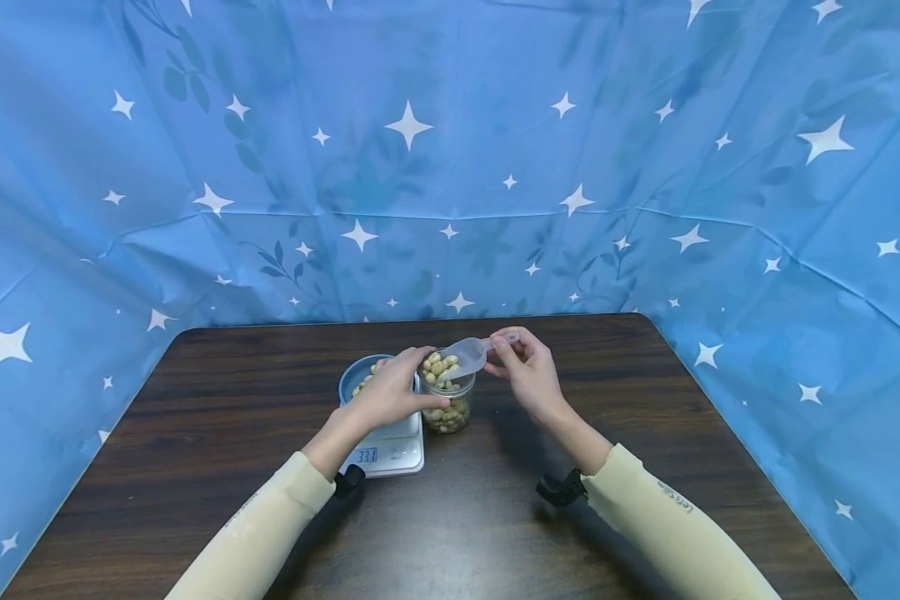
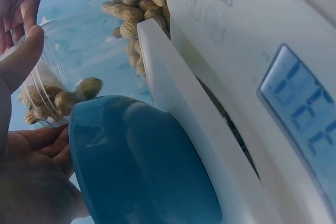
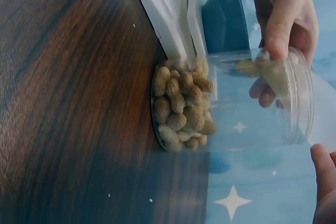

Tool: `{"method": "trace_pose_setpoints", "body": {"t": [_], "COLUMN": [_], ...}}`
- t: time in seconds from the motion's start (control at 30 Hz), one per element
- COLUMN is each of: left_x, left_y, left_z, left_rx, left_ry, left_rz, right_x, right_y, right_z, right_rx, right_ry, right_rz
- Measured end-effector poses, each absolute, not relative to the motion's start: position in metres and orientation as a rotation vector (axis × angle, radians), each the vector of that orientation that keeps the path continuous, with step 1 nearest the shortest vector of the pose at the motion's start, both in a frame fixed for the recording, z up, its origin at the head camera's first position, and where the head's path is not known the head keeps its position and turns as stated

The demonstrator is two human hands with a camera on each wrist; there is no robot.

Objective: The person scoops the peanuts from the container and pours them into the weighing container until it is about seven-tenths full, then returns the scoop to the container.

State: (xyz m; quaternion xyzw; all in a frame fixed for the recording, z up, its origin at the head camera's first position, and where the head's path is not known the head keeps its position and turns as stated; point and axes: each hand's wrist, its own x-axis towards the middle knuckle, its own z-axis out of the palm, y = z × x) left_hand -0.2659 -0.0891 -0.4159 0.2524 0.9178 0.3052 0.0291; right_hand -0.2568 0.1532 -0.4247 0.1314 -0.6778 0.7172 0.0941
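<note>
A clear jar (image 3: 247, 129) stands on the table with unshelled peanuts (image 3: 181, 108) filling its lower part. My left hand (image 1: 390, 390) grips it near the mouth, thumb on the near side, as the right wrist view also shows. Between the thumb and fingers of my right hand (image 1: 528, 371) is the handle of a translucent scoop (image 1: 467, 354), its bowl tilted down into the jar mouth. Several peanuts show at the scoop's lip. Left of the jar, a blue bowl (image 2: 142, 166) with peanuts sits on a white kitchen scale (image 1: 399, 458); my left hand partly covers both.
The scale's display (image 1: 367, 455) appears to read 33.1. Everything stands on a dark wood table (image 1: 217, 450), with its far edge behind the jar. Blue star-patterned cloth (image 1: 487, 150) hangs behind and along the sides. Black straps (image 1: 562, 488) circle both wrists.
</note>
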Motion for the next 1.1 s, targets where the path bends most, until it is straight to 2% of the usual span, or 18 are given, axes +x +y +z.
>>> {"method": "trace_pose_setpoints", "body": {"t": [0.27,0.83,1.1], "left_x": [-0.266,-0.2649,-0.2642], "left_y": [-0.0897,-0.0897,-0.0894], "left_z": [-0.4162,-0.4164,-0.4154], "left_rx": [0.788,0.803,0.803], "left_ry": [2.833,2.828,2.825], "left_rz": [0.949,0.889,0.862], "right_x": [-0.2539,-0.25,-0.2496], "right_y": [0.149,0.1559,0.1524], "right_z": [-0.4281,-0.4306,-0.4341], "right_rx": [0.461,0.243,0.249], "right_ry": [-2.007,-1.868,-1.85], "right_rz": [2.092,2.199,2.232]}}
